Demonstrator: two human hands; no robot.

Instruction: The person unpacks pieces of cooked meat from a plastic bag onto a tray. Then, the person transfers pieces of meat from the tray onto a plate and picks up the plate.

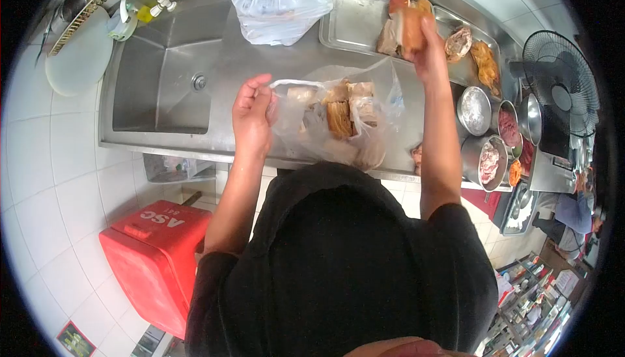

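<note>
My left hand [252,113] pinches the edge of a clear plastic bag [388,99] and holds its mouth open. Inside the bag lie several browned, block-shaped pieces of cooked meat [338,119]. Up and to the right, my right hand [431,54] grips a chunk of cooked meat [411,30] with an orange-brown surface. That chunk is over the right end of a metal tray [351,18], where more meat pieces [388,39] sit partly hidden behind it.
A full white plastic bag [280,8] stands behind the clear one. The sink basin [169,106] is at left. On the right are another tray with meat [484,64], metal bowls [474,111] and a fan [561,90]. A red bin [153,253] stands below left. Another person [574,217] is at far right.
</note>
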